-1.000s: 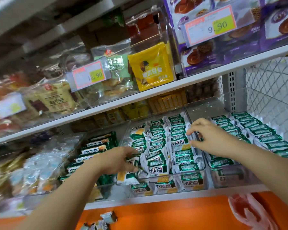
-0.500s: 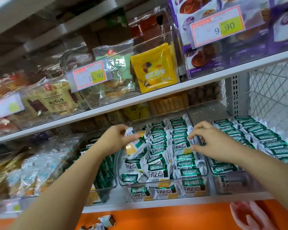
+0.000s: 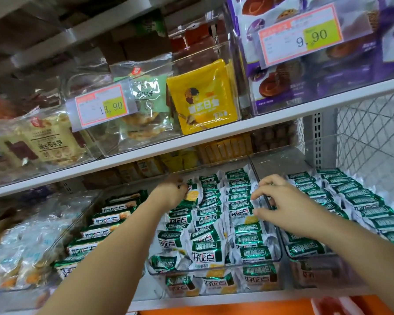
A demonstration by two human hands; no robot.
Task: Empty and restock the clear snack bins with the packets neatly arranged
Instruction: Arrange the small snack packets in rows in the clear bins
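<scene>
Packets [image 3: 206,251], green-and-white foil, single-serve: stocked in three overlapping columns in the middle bin [image 3: 214,272], a clear tub at 6 o'clock of the view on the lower shelf [image 3: 214,300]. Labels face up and forward, each leaning on the one behind, presumably so the brand reads from the aisle.

Left hand [image 3: 173,192]: at the bin's 11 o'clock corner, fingertips pinching one yellow-patched packet [image 3: 192,194] over the back of the left column. It is probably being slotted in where that column runs short.

Right hand [image 3: 280,205]: at the bin's 2 o'clock, fingers curled over the right column beside the wall shared with the right bin [image 3: 309,259]. It is likely steadying the row against toppling, but whether it grips a packet cannot be told.

Right bin, 3 o'clock: same packets, rows orderly.

Left bin [image 3: 77,221], 9 o'clock: longer green bars stood on edge.

Status, by estimate: restocking of the middle bin nearly complete.
</scene>
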